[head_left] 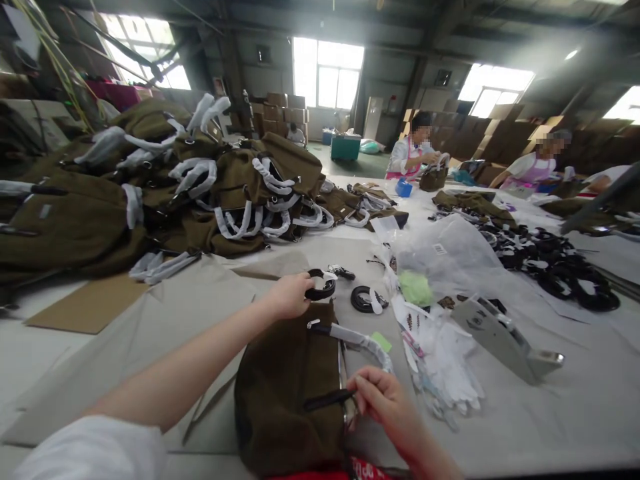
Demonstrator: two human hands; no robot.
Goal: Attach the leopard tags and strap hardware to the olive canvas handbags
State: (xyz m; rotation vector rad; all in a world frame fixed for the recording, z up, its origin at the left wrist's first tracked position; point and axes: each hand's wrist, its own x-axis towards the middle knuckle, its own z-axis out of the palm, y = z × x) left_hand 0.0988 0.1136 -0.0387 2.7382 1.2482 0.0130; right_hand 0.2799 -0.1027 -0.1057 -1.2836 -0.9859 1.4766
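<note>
An olive-brown bag (287, 387) lies on the table right before me. My left hand (293, 295) is closed around a coiled black strap (323, 291) with a white tag, just above the bag's far end. At the bag's opening my right hand (377, 399) pinches its handle (370, 341) near the dark end tab (327, 400). Clear wrapping covers the curved part of that handle. Beyond the bag, another coiled black strap (361, 299) with a white tag rests on the table, with a small dark bundle (341, 272) near it.
Olive bags with wrapped handles (235, 193) are heaped at the left. To the right are a grey tape dispenser (505, 340), white gloves (450, 367), a clear plastic bag (450, 257) and piled black straps (550, 263). Co-workers (407, 157) sit across the table.
</note>
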